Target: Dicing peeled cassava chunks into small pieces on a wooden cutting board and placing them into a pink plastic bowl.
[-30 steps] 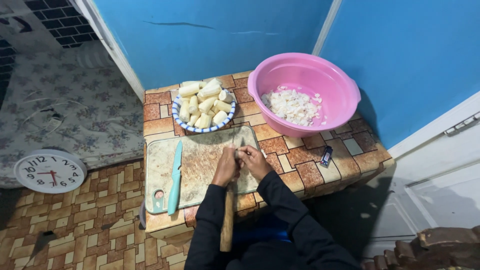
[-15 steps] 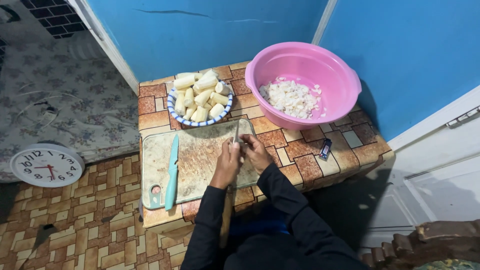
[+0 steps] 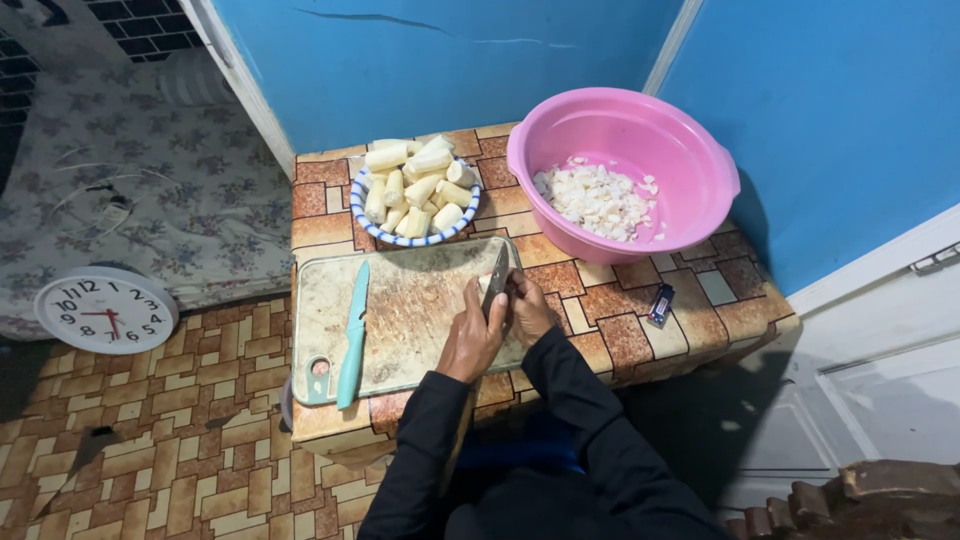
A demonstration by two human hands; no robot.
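Left hand [image 3: 470,340]: fingers curled around a pale piece of peeled root [image 3: 489,283], pressing it onto the cutting board [image 3: 400,315].
Right hand [image 3: 527,305]: fingers wrapped around the handle of a knife [image 3: 497,280]; the blade stands up just beside the left hand.
Where the piece is: at the right end of the board, between both hands, mostly hidden.
Doing it well: I think fingertips should tuck back from the blade, and cuts should go straight down, slowly.
Plate [image 3: 362,210]: piled with peeled root pieces, behind the board.
Pink bowl [image 3: 700,150]: holds small white cut bits, to the right.
Teal knife [image 3: 353,335]: lies loose on the board's left side.
Bench [image 3: 610,300]: tiled pattern, carries everything.
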